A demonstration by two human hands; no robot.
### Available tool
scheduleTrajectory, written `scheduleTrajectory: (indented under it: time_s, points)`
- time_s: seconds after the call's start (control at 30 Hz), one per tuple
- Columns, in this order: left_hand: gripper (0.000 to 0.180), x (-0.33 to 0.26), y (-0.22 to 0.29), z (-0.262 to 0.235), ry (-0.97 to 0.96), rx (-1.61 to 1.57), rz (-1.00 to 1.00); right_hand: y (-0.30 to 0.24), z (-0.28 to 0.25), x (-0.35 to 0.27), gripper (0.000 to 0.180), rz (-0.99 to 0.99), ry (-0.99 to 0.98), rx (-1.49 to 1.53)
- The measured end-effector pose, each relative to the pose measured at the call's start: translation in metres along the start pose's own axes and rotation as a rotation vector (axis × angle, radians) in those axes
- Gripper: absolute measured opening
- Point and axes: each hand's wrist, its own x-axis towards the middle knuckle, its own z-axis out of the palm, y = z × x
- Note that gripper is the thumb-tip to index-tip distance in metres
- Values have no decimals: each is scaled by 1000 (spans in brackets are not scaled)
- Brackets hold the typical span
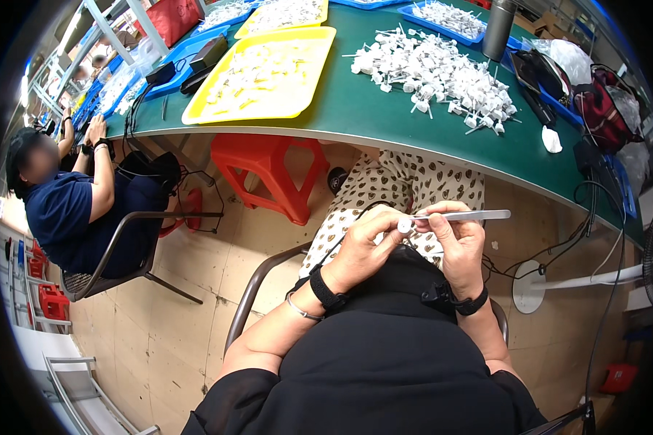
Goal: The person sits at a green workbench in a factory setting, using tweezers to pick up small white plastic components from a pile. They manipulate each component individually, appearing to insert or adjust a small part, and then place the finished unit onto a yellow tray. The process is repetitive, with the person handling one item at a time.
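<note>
Above my lap, my left hand [370, 243] pinches a small white plastic part [405, 225] between thumb and fingers, its round end facing up. Close beside it, my right hand [453, 235] grips a pair of metal tweezers [479, 215]. The broad end of the tweezers sticks out to the right, and their tips point left toward the white part. Whether the tips touch it is too small to tell. On the green table beyond lies a loose heap of similar white parts [442, 76].
A yellow tray [319, 61] of small parts sits at the table's left, near a red stool [268, 167]. A grey flask [499, 29] stands behind the heap. Cables and a white fan stand [533, 286] are at right. Another person [72, 188] sits at far left.
</note>
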Motion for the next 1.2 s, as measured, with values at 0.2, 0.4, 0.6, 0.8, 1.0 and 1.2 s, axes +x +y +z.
scheduleTrajectory:
  time_s: [0.2, 0.4, 0.6, 0.8, 1.0, 1.2]
  points:
    - [31, 1, -2, 0, 112, 107, 108, -1, 0, 0, 16, 15, 9, -19]
    - [32, -1, 1, 1, 167, 93, 121, 0, 0, -1, 16, 23, 8, -21]
    - [38, -1, 5, -2, 168, 43, 131, 2, -1, 0, 16, 12, 3, -13]
    - [34, 0, 2, -2, 180, 79, 157, 2, 0, 0, 16, 20, 10, -12]
    - [34, -4, -1, 6, 162, -212, -72, 1, 0, -1, 16, 30, 11, -32]
    - [50, -6, 2, 8, 148, -293, -148, 2, -1, 0, 16, 33, 7, -28]
